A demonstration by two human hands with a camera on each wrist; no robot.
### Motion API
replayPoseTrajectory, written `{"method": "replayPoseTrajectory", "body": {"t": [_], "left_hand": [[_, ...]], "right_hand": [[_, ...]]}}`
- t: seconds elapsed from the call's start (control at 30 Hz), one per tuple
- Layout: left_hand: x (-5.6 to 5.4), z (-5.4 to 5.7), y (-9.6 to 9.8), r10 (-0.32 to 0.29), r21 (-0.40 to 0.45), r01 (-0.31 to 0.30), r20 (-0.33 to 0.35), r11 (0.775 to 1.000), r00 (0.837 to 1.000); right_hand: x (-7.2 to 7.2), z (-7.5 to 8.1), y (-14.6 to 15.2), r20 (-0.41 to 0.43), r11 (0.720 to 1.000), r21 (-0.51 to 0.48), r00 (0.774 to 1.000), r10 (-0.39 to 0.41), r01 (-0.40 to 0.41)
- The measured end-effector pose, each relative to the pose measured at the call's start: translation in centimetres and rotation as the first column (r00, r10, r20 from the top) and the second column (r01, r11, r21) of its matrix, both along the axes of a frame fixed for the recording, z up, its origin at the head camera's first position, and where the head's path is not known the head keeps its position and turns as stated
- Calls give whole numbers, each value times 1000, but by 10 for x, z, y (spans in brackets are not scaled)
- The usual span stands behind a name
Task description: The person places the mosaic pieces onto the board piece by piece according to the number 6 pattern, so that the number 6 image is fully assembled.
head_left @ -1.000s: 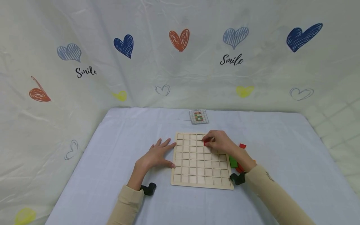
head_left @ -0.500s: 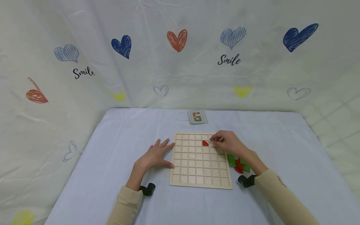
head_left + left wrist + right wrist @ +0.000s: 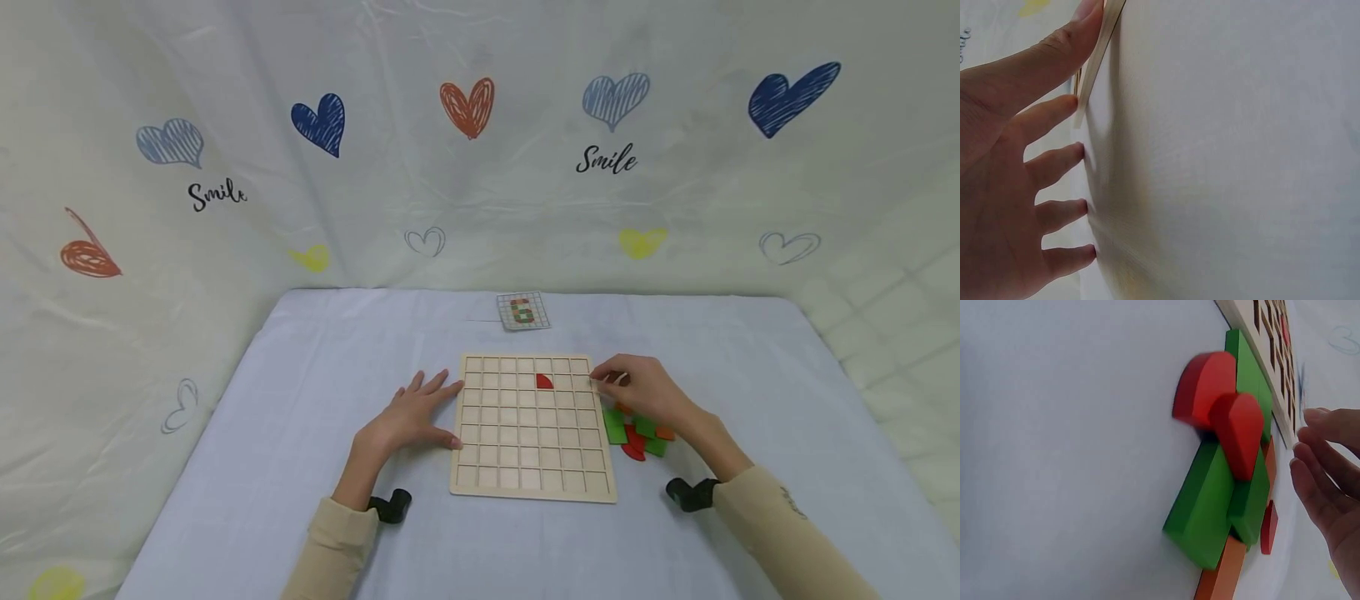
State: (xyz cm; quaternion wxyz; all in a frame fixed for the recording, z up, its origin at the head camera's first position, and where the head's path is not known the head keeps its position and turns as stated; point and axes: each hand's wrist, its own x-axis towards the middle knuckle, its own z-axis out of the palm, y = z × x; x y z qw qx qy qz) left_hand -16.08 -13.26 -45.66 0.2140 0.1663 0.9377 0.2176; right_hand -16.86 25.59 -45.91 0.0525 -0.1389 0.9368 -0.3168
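A pale wooden grid board [image 3: 531, 477] lies flat on the white table. One red quarter-round tile [image 3: 544, 382] sits in a square of its upper part, right of centre. My left hand [image 3: 411, 419] is spread at the board's left side, thumb and index fingertips against the edge; the left wrist view shows the thumb [image 3: 1054, 56] on the rim. My right hand [image 3: 647, 390] hovers by the upper right edge, fingers loosely bent with nothing between them. Below it lies a heap of green blocks [image 3: 1207, 506], red rounded blocks [image 3: 1207, 390] and orange blocks [image 3: 1222, 569], partly overlapping.
Behind the board lies a small card [image 3: 522, 311] printed with a coloured figure on a grid. Black wrist cameras [image 3: 392, 506] sit below both hands. A white curtain [image 3: 360, 242] with printed hearts hangs behind the table.
My right hand has let go of the red tile, which stays in the board, and has moved right to beside the heap. The left hand keeps its place at the board.
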Motion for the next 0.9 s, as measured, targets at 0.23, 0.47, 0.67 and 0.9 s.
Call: {"method": "replayPoseTrajectory", "body": {"t": [0.23,0.47,0.67,0.9], "left_hand": [[0,0,0,-6,2,6,4,1000,1000],[-1,0,-2,-19,-6,19,-12,1000,1000],[-1,-2,-3,-14,-2,14,-10,1000,1000],[0,-2,-1,-13,10,14,-6,1000,1000]], "right_hand": [[8,0,14,-30,999,31,999,12,-11],[15,0,27,-31,997,60,998,55,-53],[19,-1,34,-18,992,53,993,113,-112],[22,1,38,-19,989,55,990,140,-139]]}}
